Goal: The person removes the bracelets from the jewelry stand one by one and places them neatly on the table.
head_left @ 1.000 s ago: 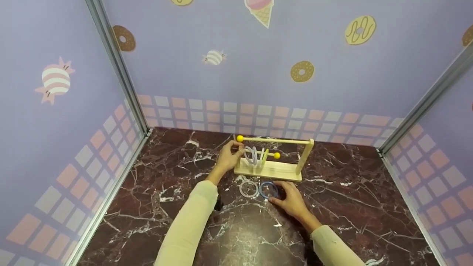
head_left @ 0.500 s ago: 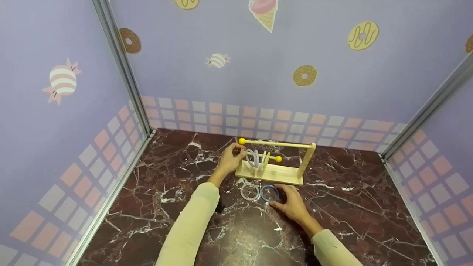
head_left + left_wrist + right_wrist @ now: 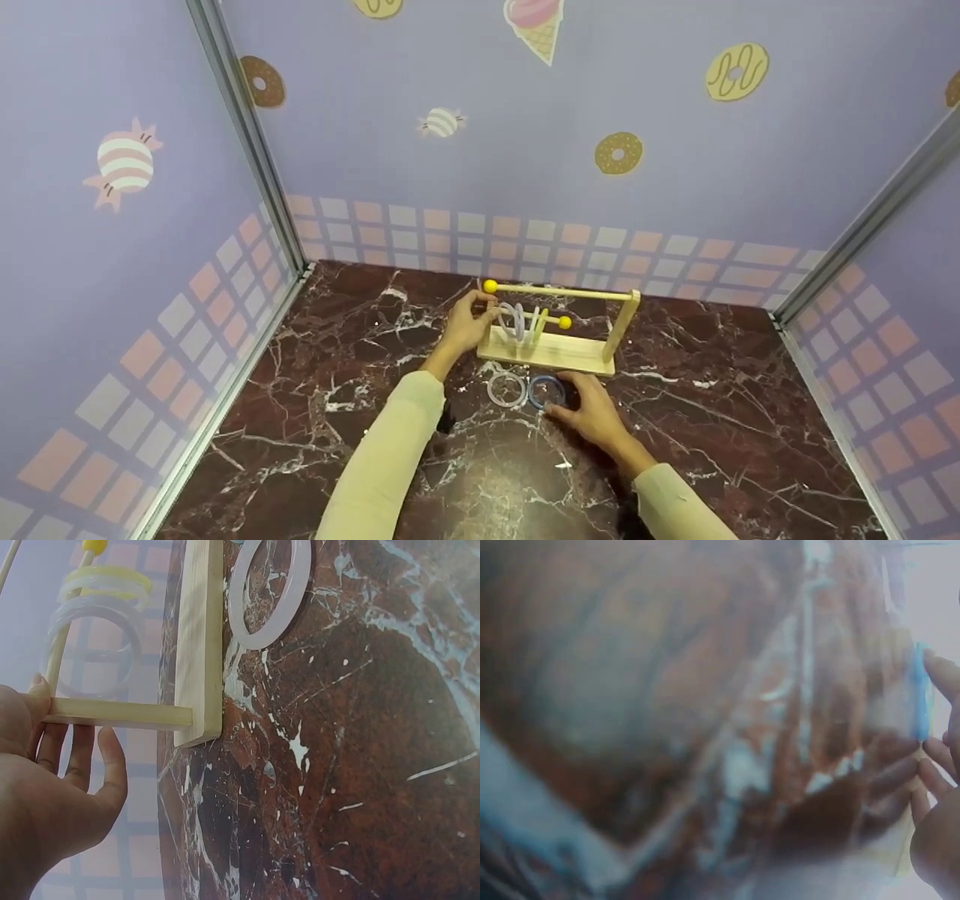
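Observation:
My left hand [image 3: 466, 324] grips the left upright [image 3: 120, 713] of a wooden ring stand [image 3: 570, 354], its thumb and fingers on either side of the wood. On the stand's lower peg, tipped with a yellow ball [image 3: 565, 322], hang several rings: lilac-clear ones [image 3: 519, 324], a whitish one and a yellow one [image 3: 543, 321]. In front of the stand my right hand [image 3: 592, 412] pinches a blue ring [image 3: 532, 391] that lies flat on the table. Beside it lies a pale translucent ring [image 3: 294, 586]. The right wrist view is blurred; the blue ring [image 3: 921, 694] shows edge-on at the fingertips.
An upper peg [image 3: 562, 291] with a yellow ball [image 3: 490, 286] at its left end runs from the stand's right upright [image 3: 621, 328]. Dark red marbled tabletop [image 3: 360, 450] surrounds everything. Patterned lilac walls [image 3: 517, 150] close off the back and both sides.
The head view tilted slightly upward, so the scene sits a little lower in it. Both hands, the stand and the rings otherwise keep their places.

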